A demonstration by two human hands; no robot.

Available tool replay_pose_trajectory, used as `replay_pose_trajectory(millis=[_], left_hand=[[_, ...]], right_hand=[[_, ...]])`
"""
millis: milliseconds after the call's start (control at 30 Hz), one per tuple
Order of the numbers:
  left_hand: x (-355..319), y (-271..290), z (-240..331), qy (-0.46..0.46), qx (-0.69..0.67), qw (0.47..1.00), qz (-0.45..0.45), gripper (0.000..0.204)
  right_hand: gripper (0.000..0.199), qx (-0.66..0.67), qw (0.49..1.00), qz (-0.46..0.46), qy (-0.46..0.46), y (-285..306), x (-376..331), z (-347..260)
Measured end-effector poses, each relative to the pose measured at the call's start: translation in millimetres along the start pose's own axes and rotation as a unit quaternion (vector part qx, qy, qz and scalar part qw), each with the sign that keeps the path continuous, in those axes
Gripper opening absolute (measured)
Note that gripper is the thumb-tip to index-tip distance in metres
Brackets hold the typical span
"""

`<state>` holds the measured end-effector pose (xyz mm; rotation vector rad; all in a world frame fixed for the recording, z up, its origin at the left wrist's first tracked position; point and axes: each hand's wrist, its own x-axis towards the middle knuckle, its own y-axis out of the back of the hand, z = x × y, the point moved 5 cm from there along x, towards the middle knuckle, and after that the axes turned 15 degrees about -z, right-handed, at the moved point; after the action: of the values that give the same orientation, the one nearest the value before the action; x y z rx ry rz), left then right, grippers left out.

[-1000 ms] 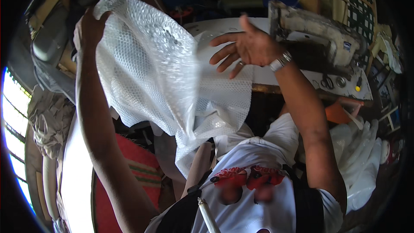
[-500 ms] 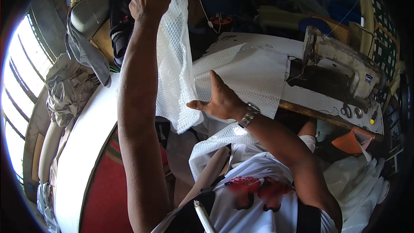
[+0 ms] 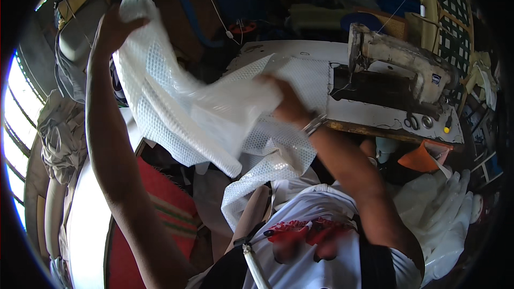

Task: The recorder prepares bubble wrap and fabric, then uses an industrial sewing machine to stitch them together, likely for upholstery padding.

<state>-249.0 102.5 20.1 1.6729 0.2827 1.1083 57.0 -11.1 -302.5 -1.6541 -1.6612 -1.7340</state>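
- Your work table [image 3: 375, 123] spans the upper right of the view, a pale, worn top with an old cream sewing machine [image 3: 399, 61] standing on its far side.
- A large piece of white mesh fabric [image 3: 182, 112] is the thing you are handling. It hangs in the air in front of you, stretched from upper left down toward the middle, with its lower folds trailing onto the near left corner of the table and down toward your lap.
- Your left hand [image 3: 115, 24] is raised high at upper left, fingers pinched closed on the top corner of the mesh fabric.
- Your right hand [image 3: 286, 104] is lower, near the middle of the view, and is partly buried in the fabric; it seems to be gripping or gathering a fold, but you cannot tell for sure because cloth covers the fingers. A metal wristwatch [image 3: 315, 124] sits on that wrist.
- The two hands are well apart, with the fabric spread between them.
- Judging progress: the piece is lifted and partly opened out, yet it looks rumpled and doubled over in the middle, so straightening or folding appears unfinished. None of it lies under the sewing machine's needle.
- Smaller things: an orange cloth scrap [image 3: 423, 158] hangs off the table's near right edge, and a pile of white fabric [image 3: 444, 214] rests at your right side.
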Motion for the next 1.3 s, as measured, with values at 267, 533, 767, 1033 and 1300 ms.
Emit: replay_pose_trajectory(millis=[267, 533, 767, 1033, 1300], left_hand=[[-43.4, -68.5, -50.8, 0.014, -0.077, 0.993, -0.086, 0.036], [-28.8, -105.3, -48.6, 0.088, -0.386, 0.918, -0.034, 0.032], [-22.7, -116.9, 6.9, 0.138, -0.377, 0.915, -0.032, 0.072], [-20.7, -142.5, -24.6, 0.033, -0.075, 0.996, -0.022, 0.037], [-36.1, -145.8, -44.2, 0.029, -0.644, 0.76, 0.077, 0.048]], right_hand=[[0.028, 0.166, 0.909, 0.155, -0.35, 204.4, 31.1, 76.5], [0.037, 0.218, 0.897, 0.128, -0.362, 237.1, 0.2, 82.6], [0.085, 0.136, 0.934, -0.036, -0.329, 234.8, 5.4, 47.7], [0.043, -0.03, 0.915, 0.095, -0.39, 260.0, 11.7, 70.1], [0.043, 0.166, 0.903, 0.191, -0.347, 293.8, 20.3, 75.5]])
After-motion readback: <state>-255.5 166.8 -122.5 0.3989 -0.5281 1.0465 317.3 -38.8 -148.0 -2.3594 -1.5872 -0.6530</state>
